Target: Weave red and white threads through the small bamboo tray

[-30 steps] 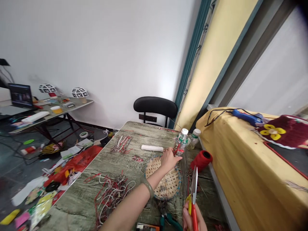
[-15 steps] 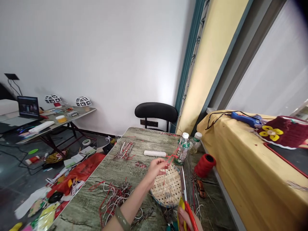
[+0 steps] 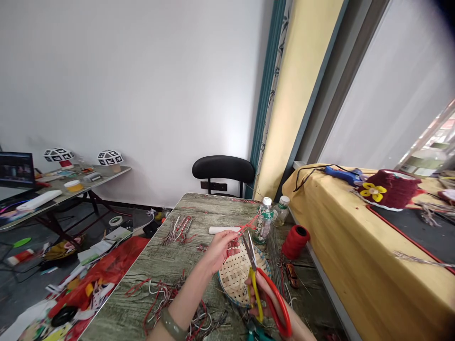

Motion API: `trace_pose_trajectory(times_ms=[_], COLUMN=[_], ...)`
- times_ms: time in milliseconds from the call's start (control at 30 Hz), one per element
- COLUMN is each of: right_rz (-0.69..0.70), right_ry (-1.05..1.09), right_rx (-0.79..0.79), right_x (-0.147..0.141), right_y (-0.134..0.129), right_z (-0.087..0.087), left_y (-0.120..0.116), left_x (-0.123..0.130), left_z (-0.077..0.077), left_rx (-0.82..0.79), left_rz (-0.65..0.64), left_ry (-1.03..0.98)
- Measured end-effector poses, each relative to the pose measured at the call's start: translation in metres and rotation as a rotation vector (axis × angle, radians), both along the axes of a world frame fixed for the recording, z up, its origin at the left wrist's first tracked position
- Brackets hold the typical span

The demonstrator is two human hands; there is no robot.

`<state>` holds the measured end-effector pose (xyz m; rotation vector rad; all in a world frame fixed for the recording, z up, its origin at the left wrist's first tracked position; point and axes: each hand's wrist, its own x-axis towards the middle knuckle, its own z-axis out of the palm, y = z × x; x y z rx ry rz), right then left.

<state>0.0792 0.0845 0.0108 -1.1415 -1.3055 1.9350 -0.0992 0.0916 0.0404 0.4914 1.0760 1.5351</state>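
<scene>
My left hand (image 3: 219, 248) pinches red cord (image 3: 251, 223) that stretches to the right toward a bottle with a green label (image 3: 264, 220). In my right hand (image 3: 262, 287) are scissors (image 3: 253, 260) with one red and one yellow handle. Their blades are parted and point up, with the tips close to the cord beside my left fingertips. Whether the blades touch the cord I cannot tell. Below both hands lies a round woven bamboo tray (image 3: 231, 279), partly covered by the hands and scissors.
Tangled red, white and grey cords (image 3: 161, 296) lie at the table's left front. Braided pieces (image 3: 180, 228) and a white roll (image 3: 224, 230) lie farther back. On the right stand a second bottle (image 3: 282, 211), a red thread spool (image 3: 295, 241) and a toy car (image 3: 291, 275).
The scissors have risen and swung left, bringing their tips up to the cord by my left fingers. My left hand keeps its pinch. The view has turned slightly right.
</scene>
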Motion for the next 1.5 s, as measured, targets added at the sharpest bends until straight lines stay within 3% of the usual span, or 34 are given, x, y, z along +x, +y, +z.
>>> trace_pose_trajectory(times_ms=[200, 400, 1100, 1300, 1500], right_rz=[0.075, 0.125, 0.234, 0.210, 0.162], right_ry=[0.021, 0.006, -0.038, -0.021, -0.141], right_rx=[0.051, 0.124, 0.070, 0.102, 0.155], right_x=[-0.013, -0.021, -0.014, -0.022, -0.025], right_y=[0.029, 0.047, 0.053, 0.045, 0.036], right_z=[0.018, 0.020, 0.002, 0.006, 0.006], left_y=[0.012, 0.026, 0.020, 0.007, -0.030], left_x=[-0.005, -0.003, -0.003, -0.002, -0.013], left_z=[0.004, 0.003, -0.002, 0.002, -0.003], left_rx=[-0.026, -0.006, -0.090, -0.095, -0.120], left_rz=[0.059, 0.196, -0.020, -0.086, -0.119], left_ry=[-0.026, 0.009, -0.096, -0.093, -0.052])
